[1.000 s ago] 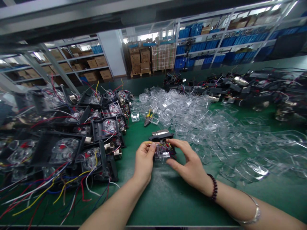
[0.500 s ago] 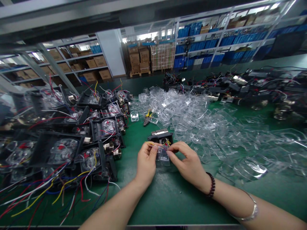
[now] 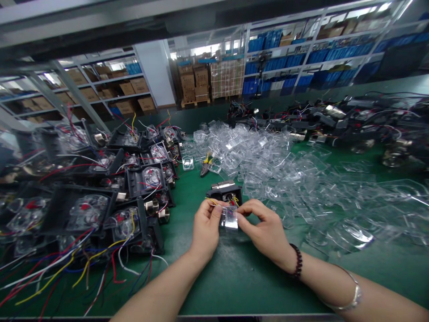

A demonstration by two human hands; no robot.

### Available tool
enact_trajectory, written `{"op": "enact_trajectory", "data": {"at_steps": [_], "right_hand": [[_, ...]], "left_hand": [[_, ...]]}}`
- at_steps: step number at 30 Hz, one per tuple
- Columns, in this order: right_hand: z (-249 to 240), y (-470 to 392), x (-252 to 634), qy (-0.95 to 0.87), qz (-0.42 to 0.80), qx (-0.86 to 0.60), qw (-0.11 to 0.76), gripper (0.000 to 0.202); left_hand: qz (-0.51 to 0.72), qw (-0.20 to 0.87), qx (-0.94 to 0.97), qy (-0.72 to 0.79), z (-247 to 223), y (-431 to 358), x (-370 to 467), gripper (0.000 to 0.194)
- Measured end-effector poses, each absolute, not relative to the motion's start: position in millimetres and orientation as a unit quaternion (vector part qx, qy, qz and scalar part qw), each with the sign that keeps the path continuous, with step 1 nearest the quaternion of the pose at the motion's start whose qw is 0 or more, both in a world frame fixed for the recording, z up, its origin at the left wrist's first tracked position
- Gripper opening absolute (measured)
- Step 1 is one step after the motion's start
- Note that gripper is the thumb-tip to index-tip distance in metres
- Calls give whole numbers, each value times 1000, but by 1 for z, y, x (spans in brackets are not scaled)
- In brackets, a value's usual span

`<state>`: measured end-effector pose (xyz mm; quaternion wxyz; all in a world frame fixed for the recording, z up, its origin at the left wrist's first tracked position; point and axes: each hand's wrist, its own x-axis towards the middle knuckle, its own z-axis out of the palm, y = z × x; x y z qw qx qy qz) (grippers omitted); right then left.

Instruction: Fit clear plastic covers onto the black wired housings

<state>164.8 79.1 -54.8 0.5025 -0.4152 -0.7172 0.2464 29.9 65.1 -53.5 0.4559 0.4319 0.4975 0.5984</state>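
Between my two hands is a clear plastic cover (image 3: 229, 220), tilted and catching the light. My left hand (image 3: 206, 226) pinches its left side, with a yellow wire (image 3: 211, 201) passing by the fingertips. On the right edge, the thumb and fingers of my right hand (image 3: 259, 228) are closed on the same cover. Just behind it, a dark grey housing (image 3: 218, 191) with a metal fitting (image 3: 223, 184) lies on the green table; wires and a red part show inside. My fingers and the cover hide the housing's near side.
Dark housings (image 3: 75, 208) with loose coloured wires crowd the left. A heap of clear plastic covers (image 3: 264, 156) spreads over the middle and right. Yellow-handled pliers (image 3: 206, 164) lie beyond the housing. More wired dark assemblies (image 3: 335, 118) lie at the back right.
The clear cover has tilted and now shows a bright reflection. My right hand has shifted slightly to the right and down; my left hand has barely moved.
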Motion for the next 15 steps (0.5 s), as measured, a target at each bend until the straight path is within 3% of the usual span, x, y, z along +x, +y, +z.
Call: {"op": "enact_trajectory", "data": {"at_steps": [15], "right_hand": [[-55,80,165,-725,284,-394,489,12]], "left_hand": [[599,465,428,492,-53,65,30,23]]}}
